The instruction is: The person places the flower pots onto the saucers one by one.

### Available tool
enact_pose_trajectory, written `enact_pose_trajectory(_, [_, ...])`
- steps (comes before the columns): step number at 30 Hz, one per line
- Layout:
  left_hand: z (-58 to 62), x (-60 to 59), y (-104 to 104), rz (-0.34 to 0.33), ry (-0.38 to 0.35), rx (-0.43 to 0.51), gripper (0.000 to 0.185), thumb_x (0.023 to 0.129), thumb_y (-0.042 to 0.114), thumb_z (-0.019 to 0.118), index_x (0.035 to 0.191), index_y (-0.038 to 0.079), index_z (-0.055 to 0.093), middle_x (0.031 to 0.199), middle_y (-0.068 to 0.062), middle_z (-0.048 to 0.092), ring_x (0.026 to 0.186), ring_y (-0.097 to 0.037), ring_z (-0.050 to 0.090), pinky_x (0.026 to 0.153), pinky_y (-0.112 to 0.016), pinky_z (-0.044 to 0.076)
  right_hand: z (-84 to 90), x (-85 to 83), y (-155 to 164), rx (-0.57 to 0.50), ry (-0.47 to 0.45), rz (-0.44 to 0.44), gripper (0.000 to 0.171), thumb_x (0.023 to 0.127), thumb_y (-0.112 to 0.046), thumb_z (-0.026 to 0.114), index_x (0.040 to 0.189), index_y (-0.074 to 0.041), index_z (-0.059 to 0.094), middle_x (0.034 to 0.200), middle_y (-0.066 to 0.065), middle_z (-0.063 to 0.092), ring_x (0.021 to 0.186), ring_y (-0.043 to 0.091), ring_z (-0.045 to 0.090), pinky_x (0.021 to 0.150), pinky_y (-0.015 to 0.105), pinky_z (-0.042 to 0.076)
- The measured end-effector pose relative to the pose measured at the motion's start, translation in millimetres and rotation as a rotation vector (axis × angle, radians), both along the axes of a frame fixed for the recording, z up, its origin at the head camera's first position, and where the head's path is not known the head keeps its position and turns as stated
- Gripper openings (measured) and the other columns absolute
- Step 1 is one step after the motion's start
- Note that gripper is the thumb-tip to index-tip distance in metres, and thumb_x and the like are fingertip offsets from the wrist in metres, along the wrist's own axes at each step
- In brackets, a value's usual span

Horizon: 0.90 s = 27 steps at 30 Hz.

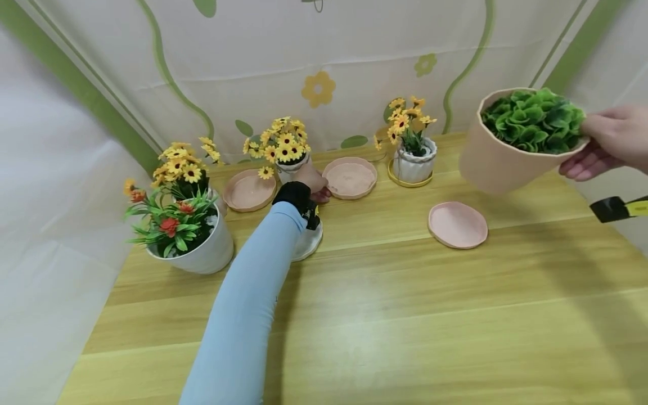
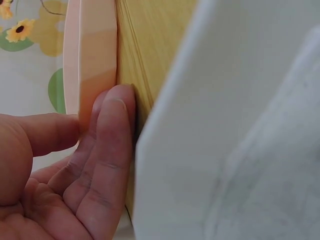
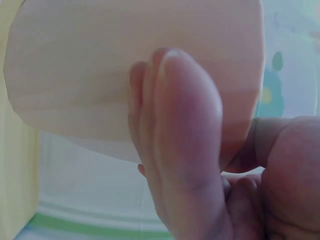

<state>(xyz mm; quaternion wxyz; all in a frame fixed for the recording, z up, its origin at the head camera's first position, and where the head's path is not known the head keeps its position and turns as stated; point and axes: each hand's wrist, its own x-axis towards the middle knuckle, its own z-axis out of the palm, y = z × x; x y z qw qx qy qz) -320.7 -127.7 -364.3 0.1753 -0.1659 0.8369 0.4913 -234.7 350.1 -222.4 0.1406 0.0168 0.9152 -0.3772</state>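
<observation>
My left hand (image 1: 313,181) pinches the near left edge of a round pink saucer (image 1: 350,178) at the back of the table. In the left wrist view, thumb and fingers (image 2: 112,135) meet at the saucer's rim (image 2: 97,55). At the far right, my right hand (image 1: 615,140) grips the rim of a tall pink flowerpot (image 1: 498,163) with a green leafy plant (image 1: 536,121). The pot is tilted and held above the table. The right wrist view shows fingers (image 3: 187,120) along its wall, with the thumb at the rim.
A smaller pink saucer (image 1: 458,225) lies front right. A white pot on a yellow saucer (image 1: 414,163) stands behind. Leftward are another pink saucer (image 1: 250,190), a yellow-flowered pot (image 1: 289,169), a large white pot (image 1: 207,250) and a white saucer (image 1: 309,243) partly under my left arm.
</observation>
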Motion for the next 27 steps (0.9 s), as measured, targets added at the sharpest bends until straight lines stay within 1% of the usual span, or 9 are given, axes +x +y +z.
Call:
enact_pose_trajectory(4, [-1.8,-0.5,-1,0.001,0.007,0.006,0.031,0.101,0.006,0.055,0.131,0.001,0.056,0.076,-0.014,0.068,0.051,-0.018,0.064,0.057,-0.033,0.06,9.7,-3.6,-28,-0.007,-0.001,0.071,0.06,0.104,-0.018,0.011,0.132,0.034,0.019,0.076,0.012,0.07,0.065,0.024,0.071,0.063,0.037,0.061])
enact_pose_trajectory(8, [-5.0,-3.3,0,0.007,0.0,0.0,0.03,0.101,0.007,0.055,0.13,0.001,0.057,0.075,-0.014,0.068,0.05,-0.018,0.064,0.056,-0.034,0.06,10.7,-6.4,-57,-0.008,0.024,0.137,0.059,0.104,-0.022,0.013,0.13,0.027,0.034,0.081,0.013,0.07,0.069,0.023,0.071,0.065,0.037,0.061])
enact_pose_trajectory(11, [-7.6,-5.7,0,0.011,-0.011,-0.001,0.028,0.101,0.008,0.056,0.128,0.001,0.058,0.074,-0.013,0.068,0.049,-0.018,0.064,0.056,-0.033,0.06,8.6,-7.9,-78,-0.064,0.023,0.157,0.055,0.105,-0.023,0.016,0.125,0.021,0.042,0.083,0.013,0.071,0.071,0.024,0.071,0.067,0.037,0.061])
enact_pose_trajectory(13, [-8.4,-6.5,1,0.02,-0.015,0.0,0.027,0.101,0.008,0.056,0.127,0.001,0.059,0.074,-0.014,0.068,0.049,-0.018,0.064,0.056,-0.034,0.06,7.0,-8.9,-93,-0.118,0.011,0.176,0.052,0.106,-0.023,0.018,0.123,0.019,0.044,0.083,0.013,0.071,0.071,0.024,0.071,0.068,0.038,0.061])
enact_pose_trajectory(15, [-8.4,-6.1,3,0.023,-0.016,0.002,0.026,0.101,0.008,0.057,0.126,0.002,0.059,0.074,-0.014,0.068,0.05,-0.018,0.064,0.057,-0.034,0.06,5.5,-9.7,-107,-0.171,-0.005,0.19,0.051,0.106,-0.023,0.02,0.125,0.018,0.044,0.083,0.014,0.071,0.071,0.024,0.072,0.068,0.038,0.061])
enact_pose_trajectory(18, [-7.6,-3.8,7,0.025,-0.016,-0.002,0.024,0.101,0.008,0.057,0.124,0.002,0.059,0.075,-0.013,0.068,0.05,-0.018,0.064,0.058,-0.034,0.06,4.4,-12.1,-126,-0.215,-0.023,0.216,0.05,0.106,-0.022,0.023,0.127,0.018,0.045,0.082,0.014,0.071,0.071,0.024,0.071,0.068,0.037,0.061])
enact_pose_trajectory(22, [-6.3,-0.7,13,0.026,-0.015,-0.008,0.022,0.101,0.008,0.057,0.122,0.003,0.059,0.074,-0.013,0.068,0.05,-0.017,0.064,0.058,-0.033,0.06,3.9,-18.6,-147,-0.217,-0.028,0.244,0.049,0.105,-0.021,0.022,0.122,0.018,0.048,0.081,0.014,0.071,0.069,0.023,0.071,0.067,0.037,0.061])
enact_pose_trajectory(27, [-4.4,1.5,16,0.023,-0.001,0.001,0.022,0.101,0.009,0.057,0.123,0.002,0.058,0.072,-0.012,0.067,0.05,-0.017,0.063,0.055,-0.032,0.06,2.6,-32.6,-169,-0.227,-0.048,0.276,0.047,0.104,-0.019,0.023,0.12,0.016,0.049,0.079,0.014,0.07,0.066,0.021,0.07,0.066,0.034,0.061])
